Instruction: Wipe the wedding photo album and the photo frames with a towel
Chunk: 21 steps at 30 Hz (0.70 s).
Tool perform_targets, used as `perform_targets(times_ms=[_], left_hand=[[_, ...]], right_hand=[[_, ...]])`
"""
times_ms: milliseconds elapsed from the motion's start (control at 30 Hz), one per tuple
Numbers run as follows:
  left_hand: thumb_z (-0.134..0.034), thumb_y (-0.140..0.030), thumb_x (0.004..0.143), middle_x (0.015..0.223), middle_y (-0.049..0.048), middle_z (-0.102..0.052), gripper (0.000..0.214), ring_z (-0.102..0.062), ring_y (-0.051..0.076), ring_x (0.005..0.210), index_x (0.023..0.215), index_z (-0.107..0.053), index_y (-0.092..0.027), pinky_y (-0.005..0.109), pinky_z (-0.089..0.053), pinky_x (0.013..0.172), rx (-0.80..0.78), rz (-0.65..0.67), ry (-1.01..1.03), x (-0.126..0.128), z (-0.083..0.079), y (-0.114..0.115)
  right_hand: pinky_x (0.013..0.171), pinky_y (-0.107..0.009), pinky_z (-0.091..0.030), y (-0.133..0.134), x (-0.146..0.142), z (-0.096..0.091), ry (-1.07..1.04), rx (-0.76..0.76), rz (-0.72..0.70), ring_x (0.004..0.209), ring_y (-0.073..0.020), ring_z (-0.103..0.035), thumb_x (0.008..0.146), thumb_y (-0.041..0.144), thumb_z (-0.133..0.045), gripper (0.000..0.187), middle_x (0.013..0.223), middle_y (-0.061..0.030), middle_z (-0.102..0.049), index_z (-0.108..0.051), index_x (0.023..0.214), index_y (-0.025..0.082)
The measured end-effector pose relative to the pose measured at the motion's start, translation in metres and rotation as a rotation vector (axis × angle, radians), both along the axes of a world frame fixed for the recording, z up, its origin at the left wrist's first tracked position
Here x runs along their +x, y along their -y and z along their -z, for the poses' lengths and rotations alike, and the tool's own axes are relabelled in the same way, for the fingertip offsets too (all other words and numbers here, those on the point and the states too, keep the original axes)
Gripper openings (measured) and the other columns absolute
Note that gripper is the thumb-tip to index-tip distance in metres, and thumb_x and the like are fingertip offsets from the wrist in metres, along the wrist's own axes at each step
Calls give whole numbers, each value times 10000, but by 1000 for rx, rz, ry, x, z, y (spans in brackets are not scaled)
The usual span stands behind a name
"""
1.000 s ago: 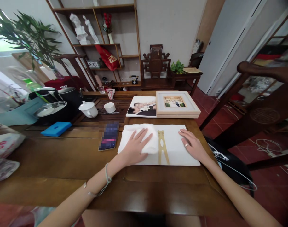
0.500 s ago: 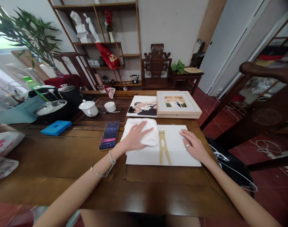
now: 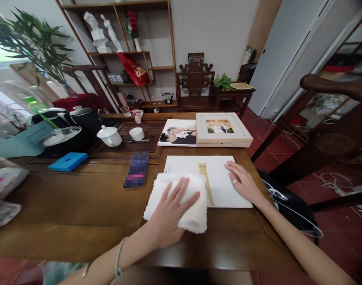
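My left hand (image 3: 169, 215) lies flat with fingers spread on a white fluffy cloth (image 3: 196, 217). The cloth covers the near left part of a white panel (image 3: 225, 194) and hangs over its front edge. On the panel's middle is a flat gold-coloured piece (image 3: 206, 180) shaped like a forked stand; the cloth hides its left leg. Small dark print shows at the panel's upper left. At the right side of the panel rests my right hand (image 3: 242, 181), fingers stretched out and a ring on one, with nothing in it.
Behind the panel are a framed photo (image 3: 224, 136) and a photo print (image 3: 176, 134). Left of it lies a phone (image 3: 136, 170). Farther left are a blue block (image 3: 68, 161), a lidded white cup (image 3: 109, 136) and a small bowl (image 3: 136, 133). A chair (image 3: 323, 136) stands at right.
My left hand has slid the cloth toward me, from the panel's upper left to its front edge, uncovering the print and covering one gold leg. My right hand stays put.
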<state>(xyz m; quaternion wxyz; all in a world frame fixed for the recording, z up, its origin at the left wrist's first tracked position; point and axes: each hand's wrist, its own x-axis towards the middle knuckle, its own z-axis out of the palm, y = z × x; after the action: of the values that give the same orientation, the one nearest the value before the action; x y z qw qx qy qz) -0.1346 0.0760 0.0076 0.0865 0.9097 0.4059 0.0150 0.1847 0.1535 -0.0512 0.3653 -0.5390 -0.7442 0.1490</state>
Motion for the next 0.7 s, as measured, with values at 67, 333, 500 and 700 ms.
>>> perform_targets(times_ms=[67, 333, 500, 700], left_hand=[[-576, -112, 611, 1644, 56, 112, 1069, 20, 342, 1509, 1567, -152, -334, 574, -51, 1191, -22, 4, 3, -1, -1, -7], [-587, -222, 847, 1638, 171, -76, 778, -28, 356, 1507, 1555, -263, -209, 579, -77, 1178, 62, -132, -62, 13, -6, -109], [-567, -225, 860, 1639, 175, -52, 781, 3, 351, 1507, 1561, -224, -203, 598, -89, 1169, 104, -118, -67, 11, -2, -113], [-599, -134, 690, 1642, 119, 88, 973, 79, 353, 1500, 1564, -191, -263, 616, -47, 1172, 23, -60, -39, -5, -1, -38]], right_hand=[[1137, -541, -370, 0, 0, 0, -8, 4, 0, 1325, -273, -508, 939, 305, -463, 363, 1382, -110, -596, -659, 1238, 241], [1141, -540, -365, -1, 1, 0, -8, -14, 6, 1330, -282, -507, 933, 330, -472, 362, 1378, -117, -600, -675, 1216, 229], [1138, -535, -371, -2, 2, 1, -8, 3, -4, 1327, -274, -510, 935, 326, -467, 367, 1377, -125, -598, -670, 1221, 217], [1130, -533, -383, -2, 2, 4, -7, 20, 6, 1312, -271, -521, 931, 319, -466, 360, 1370, -107, -605, -672, 1215, 237]])
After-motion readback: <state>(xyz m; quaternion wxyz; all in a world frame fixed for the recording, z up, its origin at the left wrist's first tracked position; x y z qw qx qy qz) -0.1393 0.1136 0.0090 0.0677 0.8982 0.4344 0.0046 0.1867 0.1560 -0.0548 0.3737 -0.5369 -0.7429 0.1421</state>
